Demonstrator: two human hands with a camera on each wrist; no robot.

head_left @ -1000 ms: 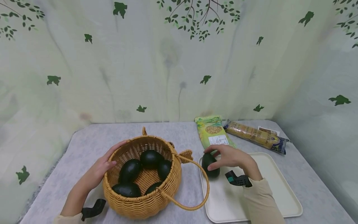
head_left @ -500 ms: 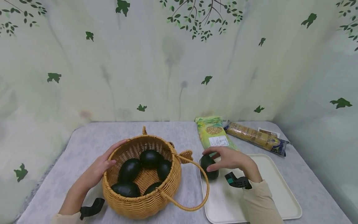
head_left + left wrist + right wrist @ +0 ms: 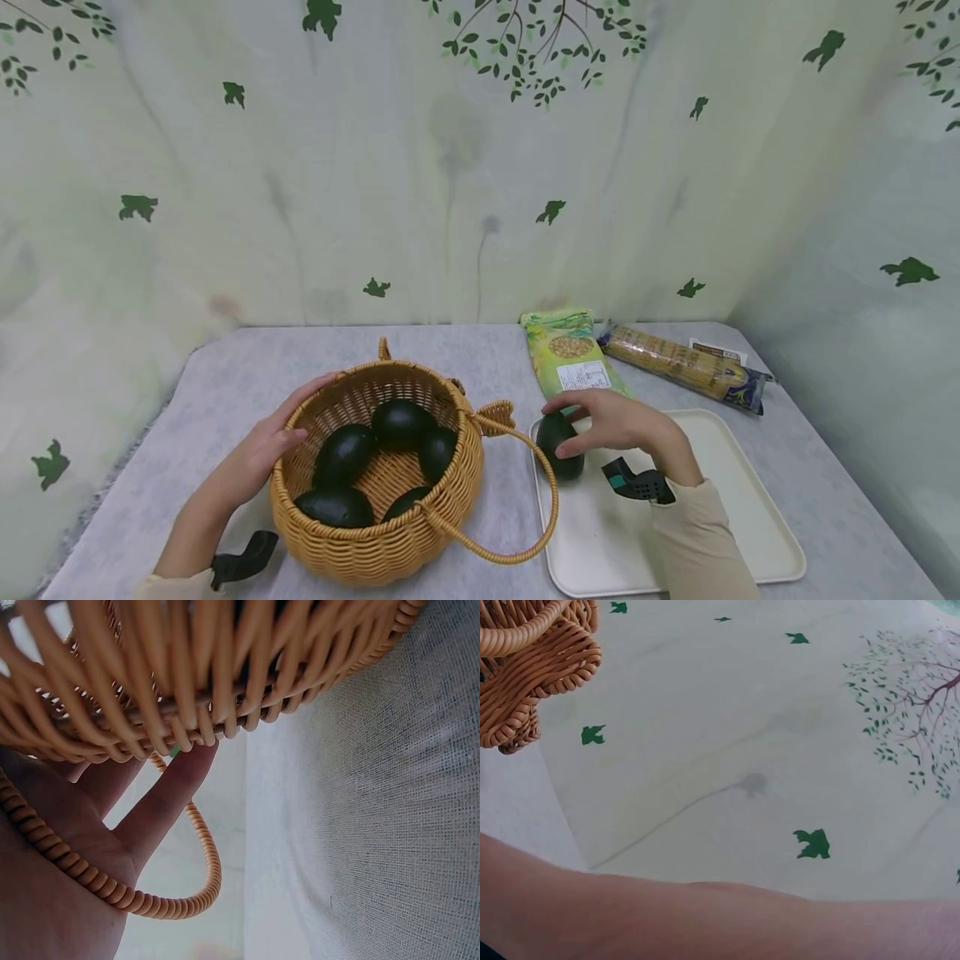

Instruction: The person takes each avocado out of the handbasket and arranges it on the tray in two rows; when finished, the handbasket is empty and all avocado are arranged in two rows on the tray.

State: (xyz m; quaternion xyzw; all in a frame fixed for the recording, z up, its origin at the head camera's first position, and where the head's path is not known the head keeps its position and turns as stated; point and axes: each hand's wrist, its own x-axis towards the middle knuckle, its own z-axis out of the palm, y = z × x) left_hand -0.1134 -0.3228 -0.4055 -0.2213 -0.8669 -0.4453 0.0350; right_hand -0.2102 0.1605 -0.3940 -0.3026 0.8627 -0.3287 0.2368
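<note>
A wicker basket (image 3: pixel 367 558) with its mouth tilted toward me holds several shiny dark green avocados (image 3: pixel 337 507). My left hand (image 3: pixel 258 458) grips its left rim, thumb over the edge and fingers along the outside. From the left wrist, fingers (image 3: pixel 161 799) touch the woven wall, and the looped handle (image 3: pixel 180 906) crosses in front of the hand. Over the left end of a white tray (image 3: pixel 615 542), my right hand (image 3: pixel 622 425) holds another avocado (image 3: pixel 553 458) between thumb and fingers. Only a strip of skin (image 3: pixel 705 919) shows in the right wrist view.
Behind the tray lie a green-yellow bag (image 3: pixel 566 354) with a white label and a long pack of pasta (image 3: pixel 682 362). One basket handle (image 3: pixel 517 557) hangs out to the right, overlapping the tray's left edge. A leaf-patterned curtain (image 3: pixel 337 208) closes off the back.
The avocado under my right hand has shifted very slightly left on the tray. The left hand and the basket hold their places.
</note>
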